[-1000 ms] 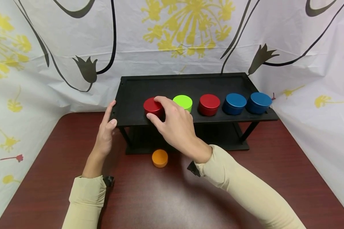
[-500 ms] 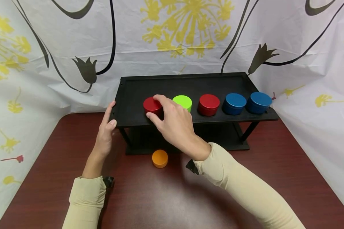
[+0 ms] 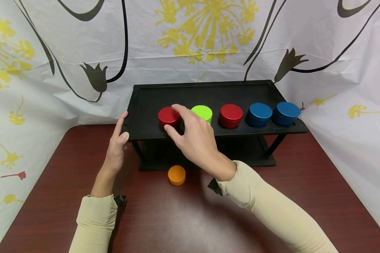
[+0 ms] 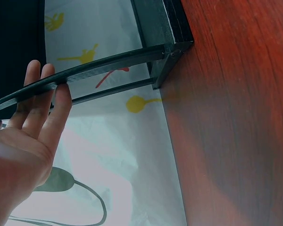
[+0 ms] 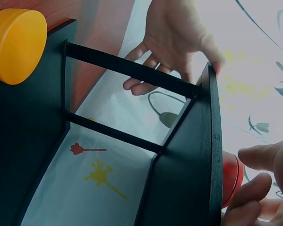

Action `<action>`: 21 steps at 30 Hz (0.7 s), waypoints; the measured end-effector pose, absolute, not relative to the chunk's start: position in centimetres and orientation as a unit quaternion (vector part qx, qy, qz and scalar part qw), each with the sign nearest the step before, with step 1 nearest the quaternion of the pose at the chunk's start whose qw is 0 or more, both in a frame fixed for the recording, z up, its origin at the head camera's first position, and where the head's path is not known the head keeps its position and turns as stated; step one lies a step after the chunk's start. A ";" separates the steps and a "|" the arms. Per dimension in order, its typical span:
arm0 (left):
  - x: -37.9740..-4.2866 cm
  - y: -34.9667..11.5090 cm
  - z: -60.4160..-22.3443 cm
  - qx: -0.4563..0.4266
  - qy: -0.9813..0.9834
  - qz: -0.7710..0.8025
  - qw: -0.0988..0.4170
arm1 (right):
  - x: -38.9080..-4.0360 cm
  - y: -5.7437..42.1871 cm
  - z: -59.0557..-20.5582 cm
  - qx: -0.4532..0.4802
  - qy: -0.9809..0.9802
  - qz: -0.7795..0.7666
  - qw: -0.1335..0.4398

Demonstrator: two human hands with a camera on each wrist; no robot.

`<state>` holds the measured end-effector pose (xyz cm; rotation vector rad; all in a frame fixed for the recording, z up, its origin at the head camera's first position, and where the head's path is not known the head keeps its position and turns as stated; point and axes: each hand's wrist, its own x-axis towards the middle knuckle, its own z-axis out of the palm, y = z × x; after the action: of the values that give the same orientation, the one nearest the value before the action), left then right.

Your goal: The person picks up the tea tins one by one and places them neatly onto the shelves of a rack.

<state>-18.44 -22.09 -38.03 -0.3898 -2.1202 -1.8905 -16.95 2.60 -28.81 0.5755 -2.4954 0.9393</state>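
Observation:
My left hand [image 3: 115,151] holds the left edge of a black two-tier shelf [image 3: 180,95], with its thumb at the front corner; in the left wrist view, the fingers [image 4: 56,113] reach past the edge. My right hand [image 3: 194,135] is at the leftmost red round tin [image 3: 168,115] on the top tier. Thumb and forefinger are spread around its right side, fingertips right at its rim. The right wrist view shows this red tin [image 5: 231,176] between thumb and fingers. A lime-green tin [image 3: 202,113] is partly hidden behind the right hand.
Right of the green tin on the top tier stand another red tin [image 3: 230,115] and two blue tins, one blue tin [image 3: 259,114] beside the other blue tin [image 3: 285,113]. An orange tin [image 3: 176,175] is in front of the shelf on the brown table [image 3: 164,218]. Patterned white sheeting [image 3: 190,42] surrounds the table.
My right hand's thumb and forefinger have eased slightly to the right, showing more of the leftmost red tin, which stays in place. The left hand and the other tins have not moved.

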 end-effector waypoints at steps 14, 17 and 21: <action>-18.5 -22.0 -38.0 -0.133 -0.737 -0.645 0.149 | -14.6 4.5 -29.8 0.239 -0.852 0.397 0.245; -18.6 -22.0 -38.1 -0.136 -0.738 -0.643 0.152 | -14.1 4.8 -30.1 0.245 -0.847 0.398 0.252; -18.7 -22.1 -38.1 -0.142 -0.740 -0.640 0.151 | -13.4 5.2 -30.7 0.255 -0.843 0.407 0.244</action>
<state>-18.69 -22.11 -38.10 -0.4074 -2.1238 -1.8376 -13.36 5.18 -30.66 0.6972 -2.3020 1.1109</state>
